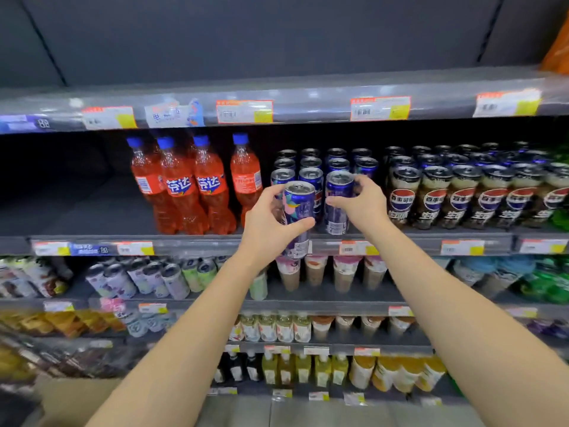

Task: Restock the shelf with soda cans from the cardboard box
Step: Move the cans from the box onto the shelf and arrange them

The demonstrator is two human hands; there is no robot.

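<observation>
My left hand [271, 223] grips a tall blue soda can [298, 211] and holds it upright in front of the shelf edge [197, 246], just below the can rows. My right hand [363, 201] wraps a second blue can [337, 204] that stands at the front of the shelf. Behind them stand several rows of matching blue cans [311, 163]. The cardboard box [74, 399] shows only as a tan corner at the bottom left.
Orange soda bottles [187, 186] stand to the left of the cans, with a dark gap in the shelf further left. Black cola cans [462, 192] fill the right side. The upper shelf lip [308, 103] carries price tags. Lower shelves hold cups, cans and bottles.
</observation>
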